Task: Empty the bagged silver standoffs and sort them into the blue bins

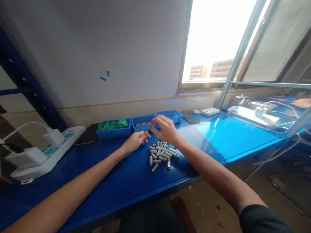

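Note:
My right hand (165, 128) is raised over the blue bins, thumb and forefinger pinched together. A small pale bit shows at its fingertips, too small to name. To its left, just above the table, my left hand (136, 142) has its fingers drawn together, and what they may hold is hidden. Below both hands lies a loose pile of short silver metal standoffs (162, 153). Small screws (161, 144) lie at the pile's far side. Behind the hands, the middle blue bin (143, 128) contains a few metal pieces, and my right hand partly covers its right end.
A blue bin (114, 133) of green plastic packets (116, 124) stands left, another blue bin (177, 118) right. A power strip with plugs (52, 152) and a dark phone-like slab (86, 134) lie far left. A white device (210, 111) sits near the window; a metal frame post (239, 48) rises right.

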Motion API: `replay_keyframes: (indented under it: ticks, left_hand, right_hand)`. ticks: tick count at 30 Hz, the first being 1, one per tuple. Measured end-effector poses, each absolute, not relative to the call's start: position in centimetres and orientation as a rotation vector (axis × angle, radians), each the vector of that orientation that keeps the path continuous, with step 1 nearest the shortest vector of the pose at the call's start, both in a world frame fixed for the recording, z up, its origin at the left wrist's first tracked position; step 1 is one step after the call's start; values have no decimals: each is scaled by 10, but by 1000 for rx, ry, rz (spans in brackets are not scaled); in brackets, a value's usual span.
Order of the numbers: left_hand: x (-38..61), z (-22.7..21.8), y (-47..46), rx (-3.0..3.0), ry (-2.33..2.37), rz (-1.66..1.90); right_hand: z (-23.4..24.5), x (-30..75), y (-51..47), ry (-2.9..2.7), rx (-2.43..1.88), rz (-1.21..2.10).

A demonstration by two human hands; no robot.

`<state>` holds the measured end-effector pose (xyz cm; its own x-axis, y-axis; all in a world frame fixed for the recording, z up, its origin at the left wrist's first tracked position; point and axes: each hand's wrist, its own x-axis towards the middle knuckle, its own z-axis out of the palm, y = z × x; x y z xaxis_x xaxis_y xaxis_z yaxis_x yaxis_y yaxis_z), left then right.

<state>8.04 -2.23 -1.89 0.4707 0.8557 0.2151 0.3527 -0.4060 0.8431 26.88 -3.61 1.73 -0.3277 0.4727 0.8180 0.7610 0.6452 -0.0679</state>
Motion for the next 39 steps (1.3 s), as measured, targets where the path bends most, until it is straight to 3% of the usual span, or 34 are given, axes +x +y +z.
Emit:
replay_keyframes:
  ticks: [3,6,9,19,26,39]
  left_hand:
    - [82,-17,-25,2114,1038,707]
    - [87,-16,-25,2228,1121,652]
    - [90,-15,-22,2265,1223,590]
    - [87,-17,-18,2317,1372,671]
    - [87,-18,-19,2343,1369,706]
    - [83,-22,-17,2038,1081,904]
  right_hand:
    - [25,298,-18,-1726,-1258,-490]
    - [15,326,2,-1784,-1647,-339]
    - [-1,330,10,-1923,-1769,-181]
    - [2,297,-9,-2018,-1788,-34]
    - [6,276,-34,-2347,-1371,67]
    - [8,263,-43,-2170,-1129,-148]
